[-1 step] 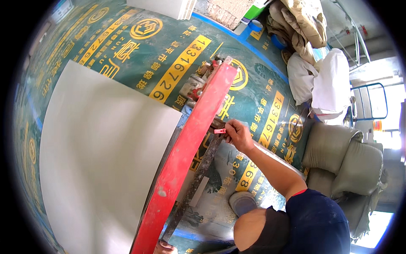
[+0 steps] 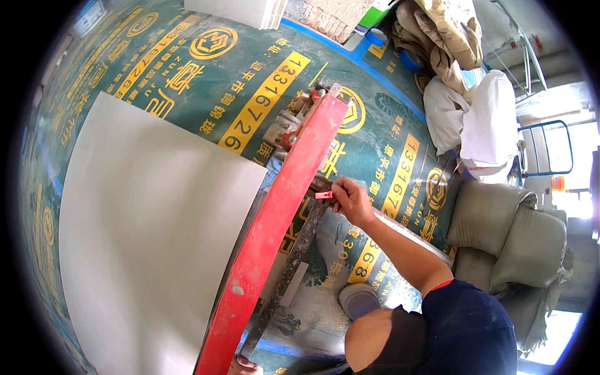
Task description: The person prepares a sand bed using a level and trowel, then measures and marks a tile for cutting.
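A long red beam (image 2: 275, 237) of what looks like a tile cutter runs diagonally, with a metal carriage with red knobs (image 2: 287, 129) near its far end. Along its right side lies a speckled dark metal bar (image 2: 289, 257). My right hand (image 2: 352, 201) is closed at the bar's far end, beside a small pink plastic piece (image 2: 323, 195); its fingertips are partly hidden. At the lower edge, my left hand (image 2: 245, 366) shows only in part, its fingers closed round the bar's near end. A large pale grey tile (image 2: 150, 237) reaches to the beam's left side.
Green printed sheeting (image 2: 387, 150) covers the floor, with blue tape along its edge. Stacked tiles (image 2: 240, 11) are at the top. White sacks (image 2: 490, 125), grey-green full bags (image 2: 490, 215) and a blue-framed trolley (image 2: 550, 150) stand to the right. My shoe (image 2: 359, 301) is near the bar.
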`<act>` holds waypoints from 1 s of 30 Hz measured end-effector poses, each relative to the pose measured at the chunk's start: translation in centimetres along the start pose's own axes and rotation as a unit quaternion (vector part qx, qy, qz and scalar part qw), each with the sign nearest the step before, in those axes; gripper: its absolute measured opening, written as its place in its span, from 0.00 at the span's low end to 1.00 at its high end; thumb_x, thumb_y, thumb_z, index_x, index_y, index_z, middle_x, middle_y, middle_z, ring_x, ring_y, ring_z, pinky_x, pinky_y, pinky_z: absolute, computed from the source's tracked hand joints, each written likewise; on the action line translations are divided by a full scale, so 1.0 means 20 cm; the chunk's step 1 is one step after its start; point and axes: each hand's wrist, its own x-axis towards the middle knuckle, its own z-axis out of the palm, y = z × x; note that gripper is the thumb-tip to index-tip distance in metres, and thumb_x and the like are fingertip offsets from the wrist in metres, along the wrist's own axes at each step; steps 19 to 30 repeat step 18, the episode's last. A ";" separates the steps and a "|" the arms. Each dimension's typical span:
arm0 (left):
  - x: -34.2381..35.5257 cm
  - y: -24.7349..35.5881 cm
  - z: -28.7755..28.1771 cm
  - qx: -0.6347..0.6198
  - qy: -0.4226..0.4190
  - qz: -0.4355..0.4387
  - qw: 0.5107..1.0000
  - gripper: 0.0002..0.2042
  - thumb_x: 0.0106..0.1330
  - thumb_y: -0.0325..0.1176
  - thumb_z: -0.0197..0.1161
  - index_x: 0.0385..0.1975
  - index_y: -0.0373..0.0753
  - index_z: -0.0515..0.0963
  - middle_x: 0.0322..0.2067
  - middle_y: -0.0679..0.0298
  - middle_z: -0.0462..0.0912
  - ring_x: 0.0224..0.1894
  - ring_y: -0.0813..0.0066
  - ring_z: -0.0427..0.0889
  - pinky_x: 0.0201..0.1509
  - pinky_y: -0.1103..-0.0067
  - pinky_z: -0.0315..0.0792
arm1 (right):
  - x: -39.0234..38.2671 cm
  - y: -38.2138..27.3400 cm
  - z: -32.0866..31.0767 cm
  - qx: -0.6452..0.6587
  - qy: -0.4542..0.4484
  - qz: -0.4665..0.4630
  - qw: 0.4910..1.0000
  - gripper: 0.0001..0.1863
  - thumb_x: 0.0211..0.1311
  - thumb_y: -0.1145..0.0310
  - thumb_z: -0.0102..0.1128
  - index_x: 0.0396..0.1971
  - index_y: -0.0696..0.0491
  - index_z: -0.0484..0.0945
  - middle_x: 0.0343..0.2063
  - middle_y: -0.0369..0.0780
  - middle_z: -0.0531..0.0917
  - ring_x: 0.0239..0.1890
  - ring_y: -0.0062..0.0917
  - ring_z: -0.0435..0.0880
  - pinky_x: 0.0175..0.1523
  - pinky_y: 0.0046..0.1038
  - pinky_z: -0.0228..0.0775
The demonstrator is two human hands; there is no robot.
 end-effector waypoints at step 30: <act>0.06 0.04 -0.01 -0.063 -0.006 0.043 0.997 0.14 0.71 0.36 0.45 0.23 0.40 0.70 0.19 0.59 0.70 0.22 0.53 0.69 0.27 0.60 0.61 | -0.01 -0.03 -0.01 -0.032 0.005 0.006 0.999 0.11 0.72 0.64 0.50 0.37 0.58 0.73 0.24 0.38 0.79 0.21 0.21 0.81 0.28 0.25 0.72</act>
